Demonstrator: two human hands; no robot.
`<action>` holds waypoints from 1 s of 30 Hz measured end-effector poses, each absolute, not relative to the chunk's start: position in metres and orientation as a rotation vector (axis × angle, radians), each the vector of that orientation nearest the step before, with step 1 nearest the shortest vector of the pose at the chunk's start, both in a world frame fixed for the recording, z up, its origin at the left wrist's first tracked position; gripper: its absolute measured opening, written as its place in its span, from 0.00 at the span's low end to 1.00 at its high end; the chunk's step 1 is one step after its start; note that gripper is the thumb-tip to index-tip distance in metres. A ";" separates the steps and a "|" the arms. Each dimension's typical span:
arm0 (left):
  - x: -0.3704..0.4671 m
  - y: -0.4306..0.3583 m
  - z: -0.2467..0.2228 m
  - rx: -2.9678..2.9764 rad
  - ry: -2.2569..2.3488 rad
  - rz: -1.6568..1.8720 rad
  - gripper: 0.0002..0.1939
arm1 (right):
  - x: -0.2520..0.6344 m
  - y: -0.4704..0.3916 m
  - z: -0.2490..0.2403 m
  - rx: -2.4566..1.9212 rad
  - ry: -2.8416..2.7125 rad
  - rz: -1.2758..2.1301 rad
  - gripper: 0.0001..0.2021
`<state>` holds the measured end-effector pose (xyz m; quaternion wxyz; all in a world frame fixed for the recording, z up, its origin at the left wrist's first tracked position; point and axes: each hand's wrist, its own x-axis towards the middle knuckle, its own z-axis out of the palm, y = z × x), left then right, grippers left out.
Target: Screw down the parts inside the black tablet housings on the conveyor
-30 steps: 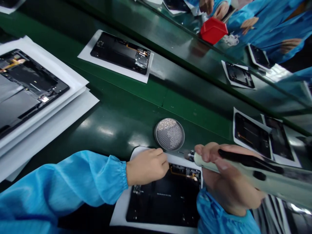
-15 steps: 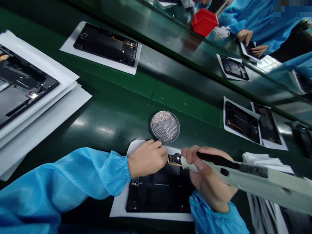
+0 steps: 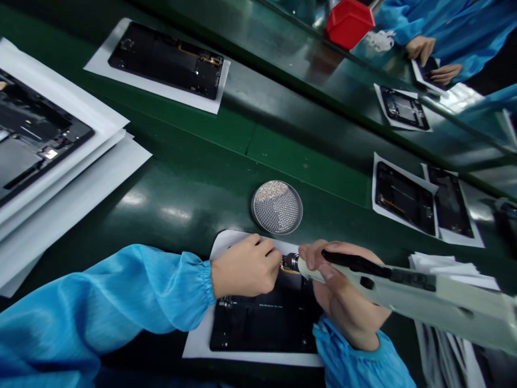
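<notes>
Gripping a pale electric screwdriver (image 3: 424,302), the right hand (image 3: 343,302) is closing its fingers around the front part of the body, perhaps because this is giving finer control of the nose. The nose is pointing at the upper edge of a black tablet (image 3: 262,323), beside an orange ribbon (image 3: 288,268); whether the tip is touching, I cannot tell. The left hand (image 3: 248,267) is lying with curled fingers over the same edge, probably for steadying; I cannot tell if it is pinching something.

The tablet is resting flat on white paper (image 3: 197,345), close before the person, and the paper is probably protecting it from scratches. Just beyond, a round metal dish (image 3: 278,232) is standing on the green bench (image 3: 181,178), likely within easy reach.

To the left, paper sheets (image 3: 109,172) are lying in a pile under an opened tablet (image 3: 52,129). Farther away, another device (image 3: 161,59) is lying on its own sheet. Beyond, near a red box (image 3: 349,24), a co-worker's hands (image 3: 420,51) are handling a dark panel.

As for writing, a pale printed line is showing on the nearest tablet, but it is too small for reading. No brand is showing clearly.
</notes>
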<state>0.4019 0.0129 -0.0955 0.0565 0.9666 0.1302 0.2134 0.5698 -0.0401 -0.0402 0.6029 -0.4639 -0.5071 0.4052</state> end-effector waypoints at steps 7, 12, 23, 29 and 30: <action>0.401 0.014 -0.094 2.943 0.354 0.575 0.11 | 0.569 -0.039 -0.041 -1.114 -1.166 0.922 0.12; 0.401 0.013 -0.092 2.926 0.347 0.590 0.11 | 0.568 -0.038 -0.042 -1.109 -1.178 0.920 0.11; 0.397 0.005 -0.092 2.873 0.446 0.654 0.10 | 0.567 -0.035 -0.037 -1.091 -1.127 0.895 0.13; 0.398 0.000 -0.089 2.813 0.523 0.646 0.10 | 0.567 -0.004 -0.022 -1.078 -1.066 0.758 0.14; 0.398 -0.001 -0.088 2.793 0.555 0.648 0.10 | 0.566 0.001 -0.023 -1.084 -1.053 0.766 0.13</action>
